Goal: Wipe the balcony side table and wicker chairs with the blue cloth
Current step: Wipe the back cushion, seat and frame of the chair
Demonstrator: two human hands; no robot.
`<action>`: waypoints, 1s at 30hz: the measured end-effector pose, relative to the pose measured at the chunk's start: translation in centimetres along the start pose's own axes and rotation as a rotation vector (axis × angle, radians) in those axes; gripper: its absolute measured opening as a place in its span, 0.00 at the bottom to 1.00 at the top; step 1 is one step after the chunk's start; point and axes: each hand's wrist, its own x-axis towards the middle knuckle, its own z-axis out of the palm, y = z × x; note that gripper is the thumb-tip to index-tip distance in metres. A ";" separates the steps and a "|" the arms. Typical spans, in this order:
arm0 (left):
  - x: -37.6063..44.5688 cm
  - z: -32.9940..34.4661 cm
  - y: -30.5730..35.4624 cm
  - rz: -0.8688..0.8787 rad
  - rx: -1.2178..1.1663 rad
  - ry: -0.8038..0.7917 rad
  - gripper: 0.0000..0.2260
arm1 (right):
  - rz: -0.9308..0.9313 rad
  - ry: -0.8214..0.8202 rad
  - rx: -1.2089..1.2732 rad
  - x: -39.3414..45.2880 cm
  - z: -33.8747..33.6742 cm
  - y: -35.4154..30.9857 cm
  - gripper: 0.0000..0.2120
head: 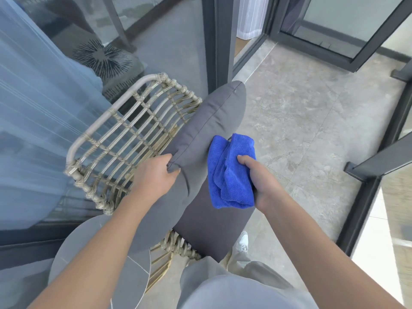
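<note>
Left hand (153,175) pinches a tilted cushion (200,152); right hand (260,181) grips the cloth (229,172). The cushion could slip off the chair (124,139).

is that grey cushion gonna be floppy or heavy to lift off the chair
Probably soft and a bit floppy: the cushion puckers where the left hand pinches its corner. Likely light for its size, since one hand tilts it up off the chair. Its matte fabric looks unlikely to slip.
</note>
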 end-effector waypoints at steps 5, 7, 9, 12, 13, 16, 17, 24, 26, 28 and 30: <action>-1.5 -4.2 -1.0 -0.196 -0.268 0.007 0.12 | -0.019 -0.043 -0.041 -0.7 1.6 -1.0 0.16; -2.9 -6.1 -1.7 -0.283 -0.398 0.034 0.07 | -0.031 -0.064 -0.059 -0.8 2.2 -1.4 0.15; -5.0 -7.5 -2.3 -0.378 -0.549 0.085 0.04 | -0.035 -0.083 -0.070 -1.1 2.8 -1.5 0.14; -8.7 -8.5 -3.4 -0.539 -0.813 0.176 0.02 | -0.040 -0.127 -0.112 -1.6 3.8 -1.2 0.13; -9.8 -8.6 -3.8 -0.589 -0.884 0.218 0.03 | -0.037 -0.143 -0.129 -1.6 4.2 -1.1 0.12; -12.9 -8.6 -4.3 -0.665 -1.017 0.340 0.04 | -0.068 -0.203 -0.209 -1.8 5.7 -0.5 0.12; -14.1 -8.5 -4.5 -0.701 -1.053 0.376 0.04 | -0.063 -0.229 -0.243 -1.8 6.5 -0.1 0.12; -23.2 -9.2 -5.9 -0.905 -1.264 0.633 0.04 | 0.045 -0.431 -0.488 -3.2 13.4 4.8 0.13; -26.2 -9.1 -7.0 -0.961 -1.334 0.714 0.04 | 0.078 -0.475 -0.555 -3.7 15.0 6.8 0.12; -28.6 -8.9 -8.2 -0.988 -1.393 0.756 0.05 | 0.101 -0.499 -0.614 -4.2 16.3 8.6 0.12; -30.6 -8.8 -9.9 -0.995 -1.451 0.759 0.08 | 0.112 -0.507 -0.657 -4.9 17.7 10.3 0.12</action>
